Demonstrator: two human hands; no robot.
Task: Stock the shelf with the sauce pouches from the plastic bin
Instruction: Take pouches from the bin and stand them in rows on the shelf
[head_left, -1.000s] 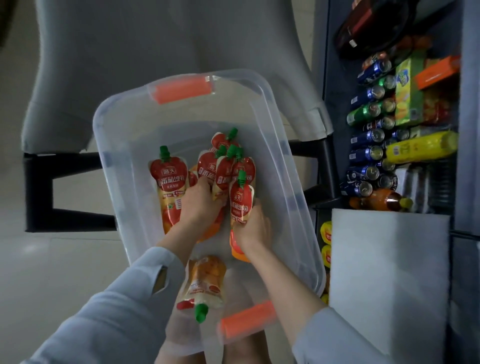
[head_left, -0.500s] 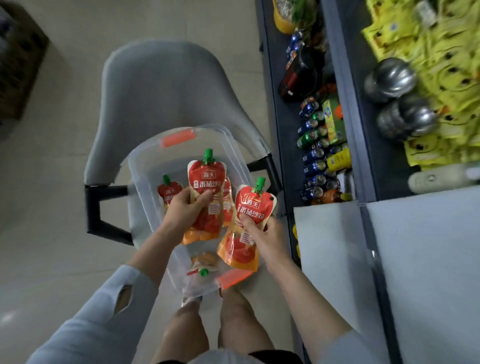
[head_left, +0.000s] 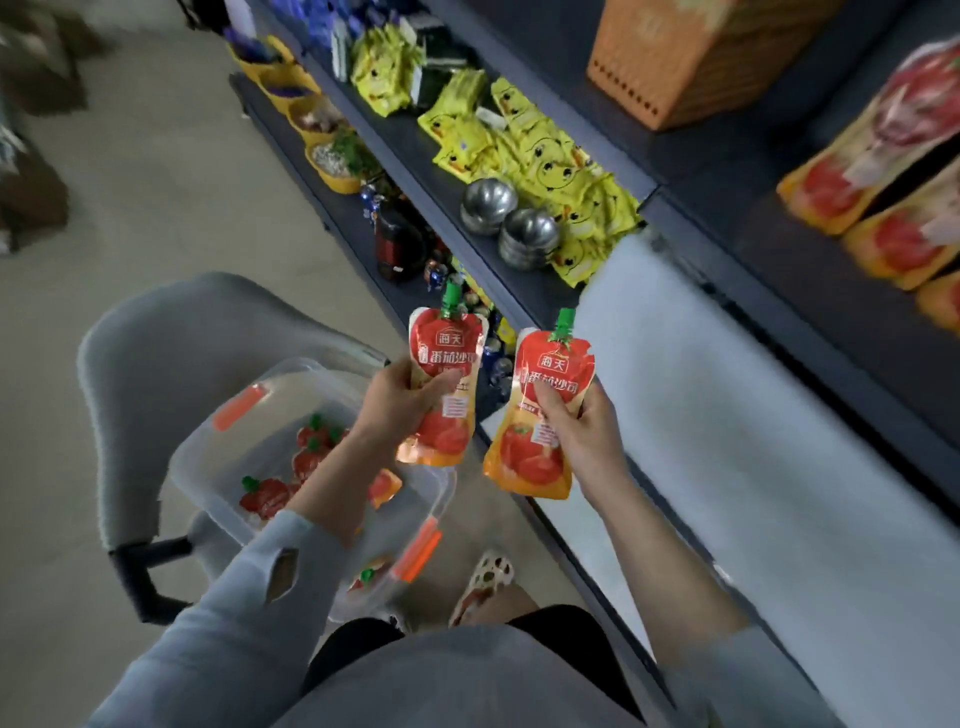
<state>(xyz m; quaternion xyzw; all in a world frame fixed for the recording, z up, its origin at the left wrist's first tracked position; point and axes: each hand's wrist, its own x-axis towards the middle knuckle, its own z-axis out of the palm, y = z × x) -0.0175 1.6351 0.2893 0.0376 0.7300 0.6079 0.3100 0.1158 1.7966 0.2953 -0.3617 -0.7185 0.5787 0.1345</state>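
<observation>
My left hand (head_left: 397, 402) grips a red sauce pouch (head_left: 448, 358) with a green cap, held upright in the air. Beside it, my right hand (head_left: 582, 428) grips a second red sauce pouch (head_left: 550, 395), also upright. Both pouches hang between the clear plastic bin (head_left: 208, 457) and the dark shelf (head_left: 701, 228). The bin sits on a grey chair (head_left: 171, 332) at lower left and holds several more pouches (head_left: 270, 496). A row of similar pouches (head_left: 883, 187) lies on the upper shelf at the right.
Yellow snack packets (head_left: 540, 150) and two metal bowls (head_left: 509, 218) fill the middle shelf. An orange box (head_left: 691, 57) stands on the upper shelf. Cans and bottles (head_left: 410, 244) sit on the lowest shelf. A white board (head_left: 753, 415) lies on the shelf to my right.
Both hands have lifted a pouch each out of the bin and carried them up and to the right, toward the shelf. My view has swung up from the bin to the shelves.
</observation>
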